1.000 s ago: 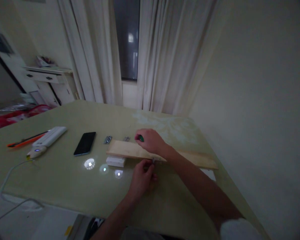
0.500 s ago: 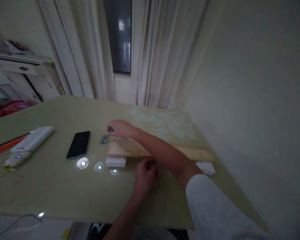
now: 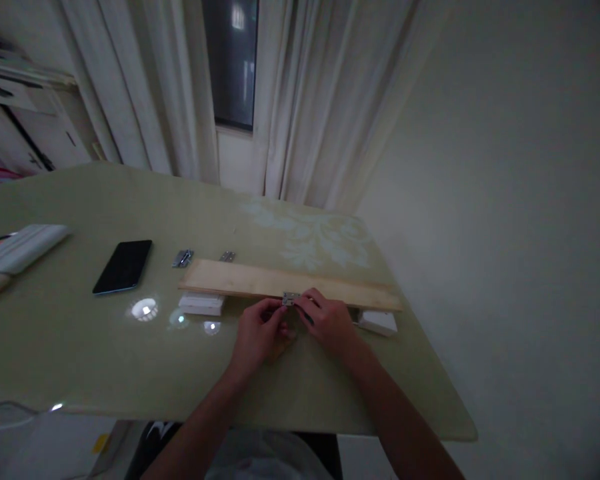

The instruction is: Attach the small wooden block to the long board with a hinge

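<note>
A small metal plate with holes [image 3: 291, 299] stands at the front edge of a light wooden board [image 3: 240, 277]. My left hand [image 3: 259, 333] pinches it from the left, thumb and forefinger closed at its lower corner. My right hand [image 3: 330, 327] is closed at the plate's right side, its fingertips on the plate. A small dark thing [image 3: 307, 319] shows between the right fingers; I cannot make out its kind. The board lies raised on a white block [image 3: 201, 305] at the left and another white block [image 3: 379, 323] at the right.
More metal fittings lie behind the board: one with a rod-like part [image 3: 183, 258] and a flat piece with holes [image 3: 227, 256]. A black phone [image 3: 123, 267] and a white power strip [image 3: 30, 247] are to the left. The wall [image 3: 505, 267] stands beyond the table's right edge.
My right hand has come back from behind the board's left end to the front edge, where the metal plate now shows. My left hand has met it there. The view has shifted.
</note>
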Available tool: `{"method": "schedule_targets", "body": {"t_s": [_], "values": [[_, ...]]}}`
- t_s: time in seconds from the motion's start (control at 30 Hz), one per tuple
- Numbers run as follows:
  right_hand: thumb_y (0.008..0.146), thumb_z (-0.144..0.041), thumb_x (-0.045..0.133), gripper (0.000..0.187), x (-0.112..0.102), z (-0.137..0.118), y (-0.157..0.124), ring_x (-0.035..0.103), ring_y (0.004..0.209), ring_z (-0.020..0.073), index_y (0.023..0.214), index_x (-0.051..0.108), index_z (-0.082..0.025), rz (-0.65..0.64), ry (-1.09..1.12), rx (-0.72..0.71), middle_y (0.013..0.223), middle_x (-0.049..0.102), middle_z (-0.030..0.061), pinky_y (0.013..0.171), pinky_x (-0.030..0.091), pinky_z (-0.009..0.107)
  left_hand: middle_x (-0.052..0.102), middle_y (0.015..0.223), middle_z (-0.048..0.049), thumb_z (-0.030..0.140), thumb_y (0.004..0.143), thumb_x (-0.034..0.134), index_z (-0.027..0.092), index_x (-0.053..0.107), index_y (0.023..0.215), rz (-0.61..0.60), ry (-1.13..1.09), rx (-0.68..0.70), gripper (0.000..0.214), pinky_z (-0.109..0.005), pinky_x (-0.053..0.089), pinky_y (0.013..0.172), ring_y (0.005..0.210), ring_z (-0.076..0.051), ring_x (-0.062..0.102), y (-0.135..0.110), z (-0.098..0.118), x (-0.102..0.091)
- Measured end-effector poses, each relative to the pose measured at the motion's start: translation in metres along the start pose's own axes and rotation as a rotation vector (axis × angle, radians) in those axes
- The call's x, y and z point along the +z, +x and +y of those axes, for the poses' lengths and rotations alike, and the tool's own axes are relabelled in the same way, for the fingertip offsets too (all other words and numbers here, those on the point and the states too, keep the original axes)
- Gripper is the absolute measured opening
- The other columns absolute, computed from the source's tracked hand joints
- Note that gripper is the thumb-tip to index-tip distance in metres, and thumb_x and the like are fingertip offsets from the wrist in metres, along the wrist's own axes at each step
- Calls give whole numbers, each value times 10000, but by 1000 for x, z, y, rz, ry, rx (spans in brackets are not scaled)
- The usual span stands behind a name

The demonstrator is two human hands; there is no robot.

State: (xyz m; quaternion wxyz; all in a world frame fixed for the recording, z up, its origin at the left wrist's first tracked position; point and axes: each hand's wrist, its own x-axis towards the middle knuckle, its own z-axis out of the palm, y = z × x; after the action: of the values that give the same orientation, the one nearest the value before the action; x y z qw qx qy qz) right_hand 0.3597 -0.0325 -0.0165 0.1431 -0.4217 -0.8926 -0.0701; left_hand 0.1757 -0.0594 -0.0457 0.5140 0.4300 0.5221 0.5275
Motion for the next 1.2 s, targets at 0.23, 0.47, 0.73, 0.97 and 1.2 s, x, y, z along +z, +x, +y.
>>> {"method": "schedule_targets", "body": {"t_s": [0.23,0.47,0.73,0.97,1.2], "values": [[1072,-231,503,220,11,-6,4,656,705,130,991,704,-195,93,-95,-31,990,738,46,593,356,293,756,718,-61,472,754,798,141,785,880,-39,43,-62,355,-257,550,564,588,-176,684,3,6,-5],[1059,-199,505,210,15,-11,2,635,682,122,968,694,-191,112,-102,-19,958,727,55,585,334,294,776,781,-74,467,726,797,149,789,877,-25,56,-31,352,-266,556,573,607,-180,683,1,10,-5],[1071,-197,488,242,14,-8,1,655,694,122,991,716,-201,126,-99,-31,979,736,58,595,376,287,765,753,-57,494,748,796,157,782,936,-55,-28,-67,386,-289,564,580,589,-189,682,3,5,-7],[1091,-296,482,258,17,-14,0,690,744,126,1036,721,-217,79,-49,26,1043,743,57,583,377,261,797,862,-62,364,886,678,215,754,917,137,407,201,171,-291,531,641,692,-228,728,-3,9,-8],[1058,-309,553,151,15,-17,-2,726,755,188,1052,676,-222,12,6,210,948,757,49,581,380,282,709,1070,-74,128,922,608,229,721,1020,-21,969,601,181,-267,517,689,842,-203,698,-1,11,-12]]}}
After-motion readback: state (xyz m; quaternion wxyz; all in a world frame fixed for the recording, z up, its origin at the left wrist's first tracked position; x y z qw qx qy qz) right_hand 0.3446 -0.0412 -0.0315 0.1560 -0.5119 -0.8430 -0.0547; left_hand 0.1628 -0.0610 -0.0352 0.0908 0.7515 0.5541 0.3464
